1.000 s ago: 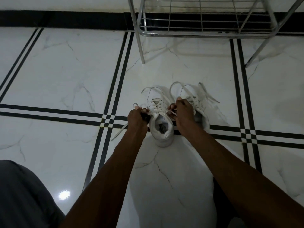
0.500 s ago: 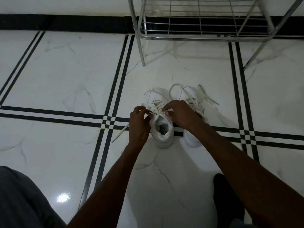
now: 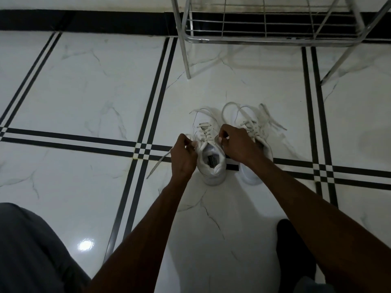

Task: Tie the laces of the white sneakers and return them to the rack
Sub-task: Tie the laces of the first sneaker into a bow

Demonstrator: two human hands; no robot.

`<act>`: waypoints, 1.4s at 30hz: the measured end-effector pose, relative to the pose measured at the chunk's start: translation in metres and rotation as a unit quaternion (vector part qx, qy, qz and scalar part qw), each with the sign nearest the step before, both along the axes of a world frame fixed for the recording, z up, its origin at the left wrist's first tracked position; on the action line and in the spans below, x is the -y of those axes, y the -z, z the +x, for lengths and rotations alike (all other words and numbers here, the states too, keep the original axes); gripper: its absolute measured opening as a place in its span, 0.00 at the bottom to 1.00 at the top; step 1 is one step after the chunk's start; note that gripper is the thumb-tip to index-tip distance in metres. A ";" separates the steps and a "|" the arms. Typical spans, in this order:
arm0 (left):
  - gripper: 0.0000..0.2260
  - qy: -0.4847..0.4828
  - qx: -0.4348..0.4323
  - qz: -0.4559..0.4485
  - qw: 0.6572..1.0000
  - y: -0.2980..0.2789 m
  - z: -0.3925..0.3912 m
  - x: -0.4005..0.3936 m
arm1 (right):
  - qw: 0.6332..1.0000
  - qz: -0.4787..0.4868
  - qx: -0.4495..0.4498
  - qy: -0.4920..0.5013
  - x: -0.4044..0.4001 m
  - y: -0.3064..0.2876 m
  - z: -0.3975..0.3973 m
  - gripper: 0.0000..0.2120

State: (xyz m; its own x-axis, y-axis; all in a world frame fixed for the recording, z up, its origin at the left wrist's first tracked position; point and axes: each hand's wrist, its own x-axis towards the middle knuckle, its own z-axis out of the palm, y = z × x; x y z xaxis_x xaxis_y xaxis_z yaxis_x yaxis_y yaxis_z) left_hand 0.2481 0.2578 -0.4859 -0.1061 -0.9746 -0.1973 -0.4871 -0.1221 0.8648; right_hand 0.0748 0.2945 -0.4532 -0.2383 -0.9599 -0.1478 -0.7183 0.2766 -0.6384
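Note:
Two white sneakers stand side by side on the tiled floor, heels toward me. My left hand (image 3: pixel 183 155) pinches a lace at the left side of the left sneaker (image 3: pixel 212 163). My right hand (image 3: pixel 237 143) pinches the other lace at that shoe's right side and covers part of the right sneaker (image 3: pixel 257 142). A loose lace end (image 3: pixel 158 163) trails left across the floor. The right sneaker's laces (image 3: pixel 268 119) lie untied in loops over its toe. The metal shoe rack (image 3: pixel 270 39) stands just beyond the shoes.
White marble floor (image 3: pixel 84 92) with black stripe lines. A black skirting band (image 3: pixel 84 22) runs along the wall at the top. The rack's legs (image 3: pixel 187 60) reach the floor behind the sneakers. My knee in grey cloth (image 3: pixel 31 250) is at bottom left.
My hands first came together over the left sneaker's tongue, then spread slightly apart, each still pinching a lace. The view shifted a little.

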 end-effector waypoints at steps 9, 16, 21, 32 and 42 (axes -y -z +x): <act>0.05 0.003 -0.008 0.011 1.000 0.003 0.000 0.002 | 0.996 0.045 0.017 0.074 -0.006 0.007 0.007 0.04; 0.13 0.173 0.135 -0.037 0.975 -0.015 0.020 0.029 | 0.973 0.203 0.105 -0.034 0.002 -0.023 -0.024 0.13; 0.17 0.161 -0.042 0.084 0.983 -0.065 0.024 0.051 | 0.867 0.087 0.478 0.114 0.025 -0.054 -0.024 0.16; 0.13 0.151 -0.136 0.044 0.978 -0.065 -0.008 0.035 | 0.922 0.028 0.377 0.080 0.028 -0.027 0.004 0.15; 0.07 0.232 -0.036 -0.025 0.972 -0.061 -0.006 0.041 | 0.919 -0.015 0.350 0.180 0.034 -0.022 0.003 0.09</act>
State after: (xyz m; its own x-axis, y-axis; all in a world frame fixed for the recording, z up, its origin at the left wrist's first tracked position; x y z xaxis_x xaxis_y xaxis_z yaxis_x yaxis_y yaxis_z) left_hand 0.2416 0.2170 -0.4251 -0.5480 -0.8270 -0.1260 -0.4170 0.1395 0.8982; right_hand 0.0783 0.2601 -0.4312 -0.3973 -0.8440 -0.3602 0.0048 0.3906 -0.9205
